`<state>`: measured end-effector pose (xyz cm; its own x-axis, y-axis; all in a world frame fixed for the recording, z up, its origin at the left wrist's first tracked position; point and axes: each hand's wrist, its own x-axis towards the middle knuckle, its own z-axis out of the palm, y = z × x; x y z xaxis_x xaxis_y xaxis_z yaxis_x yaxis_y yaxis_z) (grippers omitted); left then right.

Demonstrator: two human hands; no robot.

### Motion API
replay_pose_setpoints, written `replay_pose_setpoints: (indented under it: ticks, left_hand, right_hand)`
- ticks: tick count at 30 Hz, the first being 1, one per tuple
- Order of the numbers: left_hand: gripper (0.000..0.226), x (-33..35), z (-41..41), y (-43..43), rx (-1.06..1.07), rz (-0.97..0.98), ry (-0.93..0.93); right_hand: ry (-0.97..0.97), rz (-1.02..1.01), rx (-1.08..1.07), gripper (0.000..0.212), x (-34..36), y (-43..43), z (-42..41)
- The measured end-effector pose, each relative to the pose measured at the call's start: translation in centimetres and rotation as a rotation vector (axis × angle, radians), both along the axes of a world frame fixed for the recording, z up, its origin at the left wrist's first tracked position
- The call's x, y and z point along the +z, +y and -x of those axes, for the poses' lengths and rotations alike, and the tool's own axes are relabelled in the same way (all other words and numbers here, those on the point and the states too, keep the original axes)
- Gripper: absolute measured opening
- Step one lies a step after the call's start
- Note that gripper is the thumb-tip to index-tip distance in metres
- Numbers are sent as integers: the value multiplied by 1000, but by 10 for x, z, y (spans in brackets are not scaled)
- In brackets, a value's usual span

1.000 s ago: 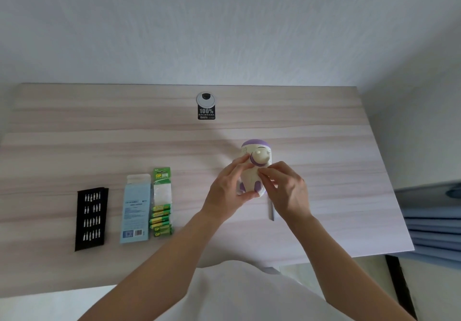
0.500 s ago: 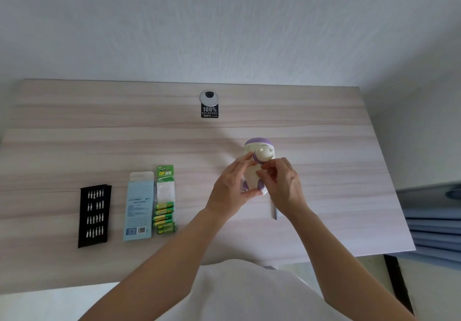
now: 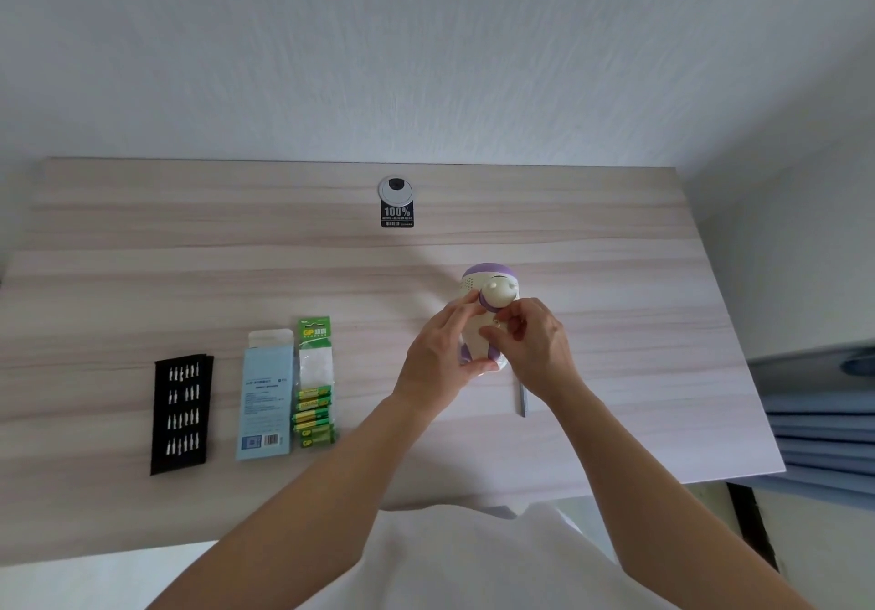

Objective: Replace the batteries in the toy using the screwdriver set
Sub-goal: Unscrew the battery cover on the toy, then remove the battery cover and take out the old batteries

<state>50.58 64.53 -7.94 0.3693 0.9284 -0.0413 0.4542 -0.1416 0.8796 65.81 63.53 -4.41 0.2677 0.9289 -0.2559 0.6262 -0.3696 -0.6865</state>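
Toy (image 3: 497,294) between left grip (image 3: 440,358), clasped around its side, and right grip (image 3: 535,349), pinched on its front.

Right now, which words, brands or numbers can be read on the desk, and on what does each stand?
"100%": black sticker; its lower line is blurred.
"GP": green battery pack, on the header and the cells.
Blue box: print and barcode too small to read.
Toy: no text seen.
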Motion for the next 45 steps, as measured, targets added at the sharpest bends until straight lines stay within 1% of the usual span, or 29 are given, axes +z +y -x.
replay_pose_setpoints:
  ticks: [6,11,18,21,25,27,29,31,34,36,38,42,45]
  left_hand:
    - [83,-1,-1,0,-4,-11,11]
    - [82,2,0,1,-18,-14,3]
    - [79,3,1,3,-40,-61,3]
    - [79,1,2,3,-39,-75,-6]
    - [79,2,1,0,-59,-83,28]
    - [79,0,0,-3,-42,-88,40]
    - [81,-2,-2,-7,-9,-90,61]
    - [82,-2,-6,-12,51,-96,98]
    - [79,3,-17,-25,188,-36,127]
    - [78,6,-28,-31,263,-12,132]
    - [82,7,-40,-33,309,3,155]
    - [92,7,-58,-33,421,58,221]
    - [92,11,-70,-30,472,106,274]
  right_hand:
    - [46,-21,15,17,-1,-5,-1]
    - [115,-87,14,20,1,-17,2]
    - [137,-198,-98,21,11,-36,7]
    - [204,-267,-235,28,25,-47,2]
    - [404,-303,-457,16,22,-61,-27]
    - [491,-265,-552,10,7,-64,-46]
    - [517,-177,-596,8,-10,-64,-66]
    - [535,-75,-575,7,-29,-62,-88]
    - [524,68,-510,7,-56,-59,-115]
    - [529,125,-475,6,-67,-56,-126]
    - [514,163,-431,6,-76,-51,-132]
    - [373,221,-283,8,-84,-45,-141]
    - [240,242,-198,8,-84,-43,-148]
